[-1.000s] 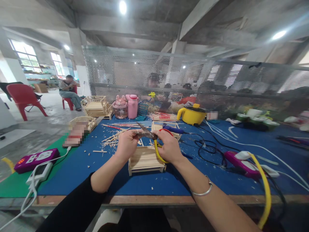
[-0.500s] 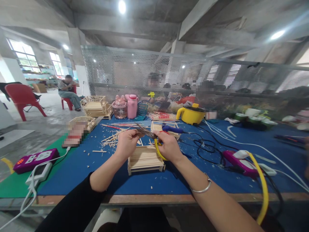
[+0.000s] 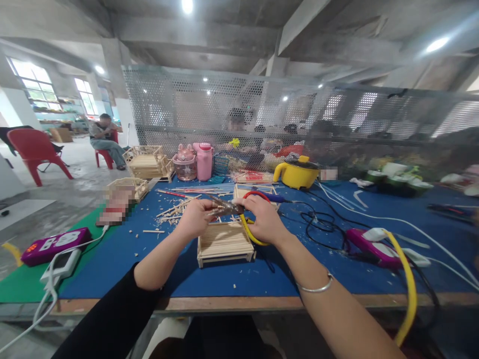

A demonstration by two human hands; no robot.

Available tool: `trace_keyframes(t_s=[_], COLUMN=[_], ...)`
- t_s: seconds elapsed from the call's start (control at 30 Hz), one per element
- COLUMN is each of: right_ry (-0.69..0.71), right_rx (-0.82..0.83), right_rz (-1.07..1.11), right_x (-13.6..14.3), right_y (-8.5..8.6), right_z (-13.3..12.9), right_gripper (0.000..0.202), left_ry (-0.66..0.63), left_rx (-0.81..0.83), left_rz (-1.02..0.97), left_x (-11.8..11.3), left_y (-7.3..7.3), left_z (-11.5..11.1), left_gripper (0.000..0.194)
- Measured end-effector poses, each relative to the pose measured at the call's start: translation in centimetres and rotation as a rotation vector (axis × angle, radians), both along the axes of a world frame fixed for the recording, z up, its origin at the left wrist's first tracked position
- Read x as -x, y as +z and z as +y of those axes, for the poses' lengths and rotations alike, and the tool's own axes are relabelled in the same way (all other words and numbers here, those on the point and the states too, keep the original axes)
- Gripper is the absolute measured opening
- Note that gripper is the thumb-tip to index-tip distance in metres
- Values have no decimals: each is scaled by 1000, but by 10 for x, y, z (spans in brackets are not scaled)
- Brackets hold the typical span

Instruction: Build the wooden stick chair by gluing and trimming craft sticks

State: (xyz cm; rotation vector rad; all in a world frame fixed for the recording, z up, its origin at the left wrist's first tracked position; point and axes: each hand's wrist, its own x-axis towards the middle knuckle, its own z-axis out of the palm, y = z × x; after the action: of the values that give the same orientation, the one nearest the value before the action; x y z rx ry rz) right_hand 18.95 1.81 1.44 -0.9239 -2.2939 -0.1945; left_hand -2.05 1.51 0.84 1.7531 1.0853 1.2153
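Note:
My right hand is closed on scissors with one red and one yellow handle loop. The blades point left and stand apart. Close by the blade tips, my left hand has its fingers pinched together; what they hold is too small to make out. Just below both hands, a small frame of pale wooden sticks with a slatted top sits on the blue mat. Behind the scissors is another stick piece, partly hidden. A blue-handled tool with a black cord lies beside it.
Loose sticks and chips lie left of centre. Behind stand a pink bottle, a yellow pot and a larger stick frame. Purple power strips with cables lie at both sides. A person sits far left.
The scissors' red handle has risen away from the yellow one and the blades have spread. My left hand has shifted slightly left and down. The stick frame stays put.

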Motion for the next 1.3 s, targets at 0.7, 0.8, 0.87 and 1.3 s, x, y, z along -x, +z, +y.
trace_keyframes(t_s=[0.7, 0.8, 0.87, 1.3], right_ry=[-51, -47, -50, -119], right_rx=[-181, -188, -195, -47], right_rz=[-59, -43, -35, 212], right_x=[-1, -2, -3, 3], right_y=[2, 1, 1, -8], right_z=[-2, -1, -1, 2], right_gripper=[39, 38, 38, 33], left_ry=[86, 92, 101, -2], left_rx=[-230, -225, -228, 147], left_rz=[158, 132, 114, -317], left_x=[0, -1, -1, -8], left_y=[0, 0, 0, 6], left_z=[-6, -6, -6, -6], left_gripper=[22, 22, 21, 7])
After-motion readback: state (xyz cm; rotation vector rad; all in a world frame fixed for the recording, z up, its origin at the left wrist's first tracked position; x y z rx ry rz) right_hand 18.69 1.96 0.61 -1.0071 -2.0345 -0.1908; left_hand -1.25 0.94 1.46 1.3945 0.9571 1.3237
